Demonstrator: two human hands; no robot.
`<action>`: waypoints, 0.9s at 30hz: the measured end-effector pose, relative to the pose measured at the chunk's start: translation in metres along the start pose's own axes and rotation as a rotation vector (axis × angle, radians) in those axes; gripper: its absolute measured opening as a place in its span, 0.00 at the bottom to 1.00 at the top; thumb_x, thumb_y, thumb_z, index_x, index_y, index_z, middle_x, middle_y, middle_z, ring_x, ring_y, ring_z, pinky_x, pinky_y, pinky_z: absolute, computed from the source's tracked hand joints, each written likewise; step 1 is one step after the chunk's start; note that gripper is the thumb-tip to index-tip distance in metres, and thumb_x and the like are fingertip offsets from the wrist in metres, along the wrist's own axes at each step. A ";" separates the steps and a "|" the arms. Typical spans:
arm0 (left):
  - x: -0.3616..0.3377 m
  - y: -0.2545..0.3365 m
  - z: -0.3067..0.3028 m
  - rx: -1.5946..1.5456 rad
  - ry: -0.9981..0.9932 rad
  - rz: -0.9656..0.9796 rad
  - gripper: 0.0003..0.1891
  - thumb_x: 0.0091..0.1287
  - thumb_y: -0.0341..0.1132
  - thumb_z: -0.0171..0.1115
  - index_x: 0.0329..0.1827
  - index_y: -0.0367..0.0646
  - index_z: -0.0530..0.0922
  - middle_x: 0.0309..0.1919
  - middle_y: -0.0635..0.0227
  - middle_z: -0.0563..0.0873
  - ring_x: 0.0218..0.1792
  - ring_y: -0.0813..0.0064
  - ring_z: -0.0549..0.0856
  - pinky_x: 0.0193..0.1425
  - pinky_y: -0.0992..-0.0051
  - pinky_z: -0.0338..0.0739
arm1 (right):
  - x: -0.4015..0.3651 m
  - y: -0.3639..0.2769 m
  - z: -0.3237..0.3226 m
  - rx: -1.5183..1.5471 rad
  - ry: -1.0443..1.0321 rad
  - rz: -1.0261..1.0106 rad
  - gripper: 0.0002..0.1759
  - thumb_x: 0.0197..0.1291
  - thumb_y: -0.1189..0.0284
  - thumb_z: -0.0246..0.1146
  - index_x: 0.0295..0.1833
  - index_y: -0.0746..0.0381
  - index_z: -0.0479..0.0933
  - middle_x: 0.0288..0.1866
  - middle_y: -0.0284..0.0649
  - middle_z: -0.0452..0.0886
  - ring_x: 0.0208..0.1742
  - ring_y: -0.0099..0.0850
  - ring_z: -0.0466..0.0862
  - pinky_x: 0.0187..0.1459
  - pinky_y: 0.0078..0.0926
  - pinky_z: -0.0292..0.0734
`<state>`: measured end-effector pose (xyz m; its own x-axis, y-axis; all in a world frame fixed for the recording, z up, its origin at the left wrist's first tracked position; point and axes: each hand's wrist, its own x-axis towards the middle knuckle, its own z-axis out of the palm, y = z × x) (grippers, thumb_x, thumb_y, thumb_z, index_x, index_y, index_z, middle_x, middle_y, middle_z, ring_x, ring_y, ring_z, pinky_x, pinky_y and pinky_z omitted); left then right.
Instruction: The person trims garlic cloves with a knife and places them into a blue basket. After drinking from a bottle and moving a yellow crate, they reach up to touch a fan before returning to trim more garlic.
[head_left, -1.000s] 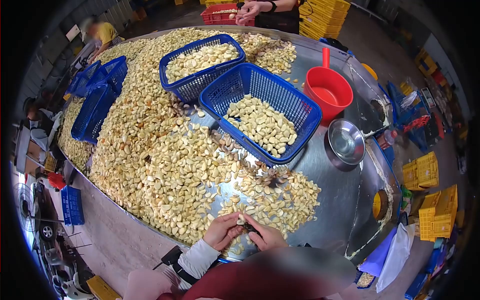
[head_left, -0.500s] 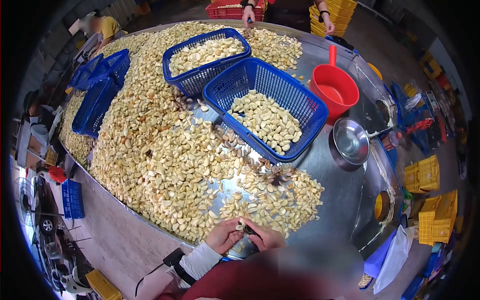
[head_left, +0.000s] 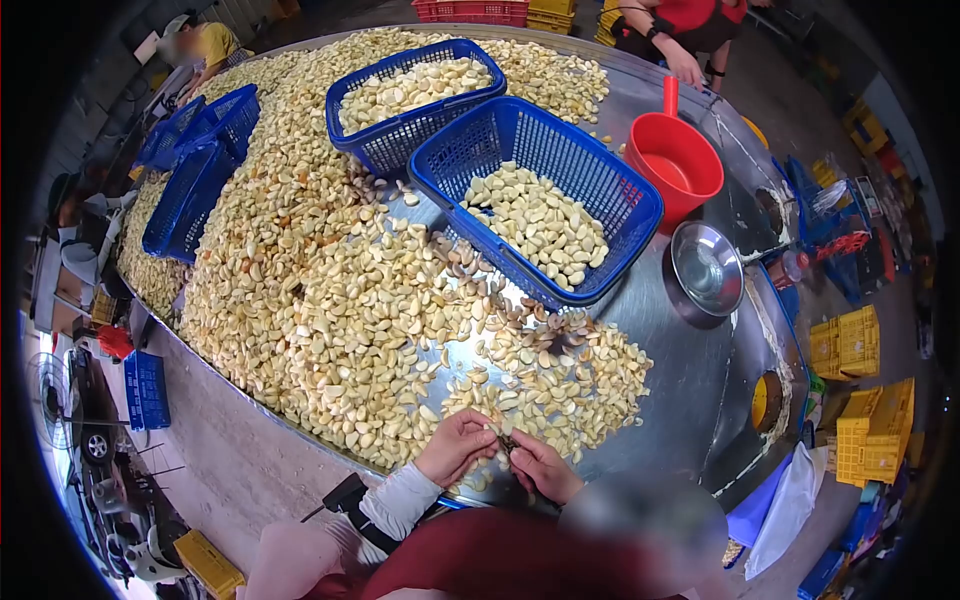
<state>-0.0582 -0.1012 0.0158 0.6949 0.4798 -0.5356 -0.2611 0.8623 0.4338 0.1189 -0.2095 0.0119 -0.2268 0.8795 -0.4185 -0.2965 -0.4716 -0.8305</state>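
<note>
My left hand (head_left: 458, 447) is at the near edge of the metal table, its fingers pinched on a small pale nut piece. Close against it, my right hand (head_left: 543, 468) is closed around a small dark tool (head_left: 508, 441), whose tip meets the piece. Just beyond both hands spreads a large heap of pale nut pieces (head_left: 340, 330). A blue basket (head_left: 630, 240) partly filled with whole pale pieces stands past the heap, and a second blue basket (head_left: 385, 150), fuller, is behind it.
On the right are a red dipper (head_left: 675, 160) and a metal bowl (head_left: 707, 268). Blue baskets (head_left: 185, 205) lie at the far left of the heap. Co-workers stand at the far side, one in a yellow shirt (head_left: 218, 45), another in red (head_left: 700, 25). Yellow crates (head_left: 875, 430) stand at right.
Both hands have moved slightly and remain together. The co-worker across the table has shifted to the right, hands now off the heap. The view has tilted a little.
</note>
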 end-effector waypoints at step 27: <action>0.021 -0.008 0.054 0.531 0.027 -0.217 0.11 0.69 0.29 0.56 0.51 0.36 0.77 0.39 0.65 0.85 0.39 0.73 0.83 0.41 0.78 0.81 | -0.210 -0.074 -0.209 0.028 1.119 -0.502 0.13 0.64 0.64 0.58 0.48 0.60 0.75 0.29 0.33 0.78 0.21 0.21 0.76 0.20 0.23 0.73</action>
<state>-0.0056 -0.1066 0.0403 0.6759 0.3106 -0.6683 0.2627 0.7457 0.6123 0.3826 -0.3455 0.0844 0.8356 0.5280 -0.1513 -0.1449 -0.0539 -0.9880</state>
